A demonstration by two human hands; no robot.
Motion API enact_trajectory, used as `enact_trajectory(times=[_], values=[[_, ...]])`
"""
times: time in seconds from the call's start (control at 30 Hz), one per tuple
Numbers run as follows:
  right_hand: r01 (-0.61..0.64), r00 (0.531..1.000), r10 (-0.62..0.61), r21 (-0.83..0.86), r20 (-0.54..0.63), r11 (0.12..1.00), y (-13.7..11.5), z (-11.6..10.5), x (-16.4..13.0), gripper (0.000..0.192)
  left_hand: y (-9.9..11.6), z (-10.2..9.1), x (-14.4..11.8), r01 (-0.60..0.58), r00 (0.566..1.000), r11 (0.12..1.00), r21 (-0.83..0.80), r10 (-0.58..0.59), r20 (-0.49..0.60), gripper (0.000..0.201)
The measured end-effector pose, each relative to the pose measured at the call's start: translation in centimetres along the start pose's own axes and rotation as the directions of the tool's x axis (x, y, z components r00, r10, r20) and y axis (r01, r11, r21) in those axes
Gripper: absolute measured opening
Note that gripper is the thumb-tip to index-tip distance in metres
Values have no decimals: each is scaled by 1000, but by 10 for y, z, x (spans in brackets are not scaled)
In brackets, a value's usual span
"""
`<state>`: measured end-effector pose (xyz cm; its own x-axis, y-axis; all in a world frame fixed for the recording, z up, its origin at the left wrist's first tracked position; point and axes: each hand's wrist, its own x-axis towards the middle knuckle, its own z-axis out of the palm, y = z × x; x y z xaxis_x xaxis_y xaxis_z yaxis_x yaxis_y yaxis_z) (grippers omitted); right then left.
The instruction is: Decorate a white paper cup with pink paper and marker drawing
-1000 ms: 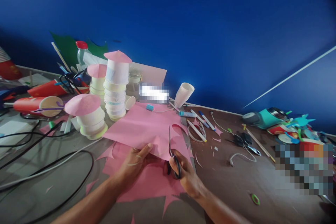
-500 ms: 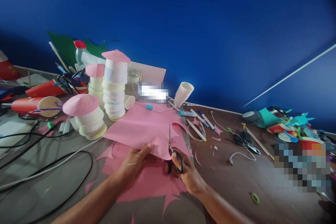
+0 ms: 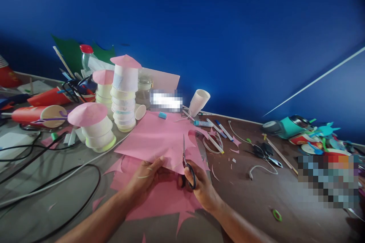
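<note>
My left hand [image 3: 146, 180] pinches the near edge of a pink paper sheet [image 3: 155, 136] and holds it lifted off the table. My right hand [image 3: 201, 188] grips black-handled scissors [image 3: 186, 163]; their blades point away from me and sit closed in a cut in the sheet. A second pink sheet with jagged cut edges [image 3: 161, 197] lies flat under both hands.
Stacks of white paper cups topped with pink paper cones [image 3: 124, 91] stand at the back left, beside red cones [image 3: 42, 114] and black cables [image 3: 51, 174]. Markers [image 3: 221, 131], paper scraps and a teal device [image 3: 286, 127] lie to the right. A blue wall rises behind.
The scissor handles opened half a second ago and have closed again. The far right part of the lifted pink sheet has risen slightly.
</note>
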<state>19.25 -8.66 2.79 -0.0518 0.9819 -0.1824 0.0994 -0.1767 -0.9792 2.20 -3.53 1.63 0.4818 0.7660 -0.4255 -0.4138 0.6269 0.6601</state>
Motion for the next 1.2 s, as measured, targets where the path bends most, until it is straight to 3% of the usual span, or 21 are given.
enact_trajectory(times=[0.6,0.9,1.1,1.2], values=[[-7,1000,7,16,-10,1000,1,2,3,58,-1,-2,3,18,998,999,-31,-20,-61,24],[-11,999,10,29,46,1000,0,-4,2,55,-2,-6,4,-15,998,998,-58,12,-62,22],[-20,996,19,16,83,1000,2,-8,2,59,4,0,3,-67,974,982,-177,26,-226,18],[-27,996,26,8,90,1000,3,-7,1,60,10,6,1,-107,970,965,-238,49,-237,16]])
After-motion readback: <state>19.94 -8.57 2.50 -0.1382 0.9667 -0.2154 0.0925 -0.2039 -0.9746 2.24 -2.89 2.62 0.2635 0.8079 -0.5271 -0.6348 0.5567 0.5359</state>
